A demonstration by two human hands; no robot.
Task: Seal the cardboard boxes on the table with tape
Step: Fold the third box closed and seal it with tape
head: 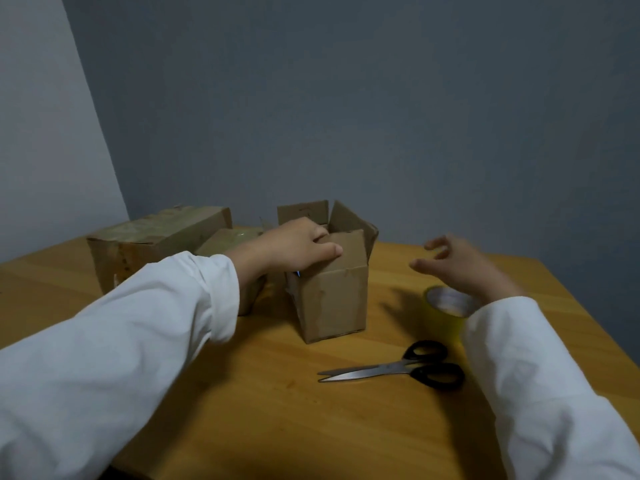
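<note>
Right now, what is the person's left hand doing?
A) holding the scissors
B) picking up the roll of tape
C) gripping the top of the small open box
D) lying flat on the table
C: the left hand curls over the top edge of the small open box, thumb on its near flap, while the scissors and the tape roll lie untouched on the table.

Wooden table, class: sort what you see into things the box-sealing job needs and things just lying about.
Needed:
open small brown cardboard box, gripped by left hand
yellow tape roll, below open right hand
black-handled steel scissors

Lying about:
two brown cardboard boxes with glossy tops, apparently taped: larger, smaller
</note>
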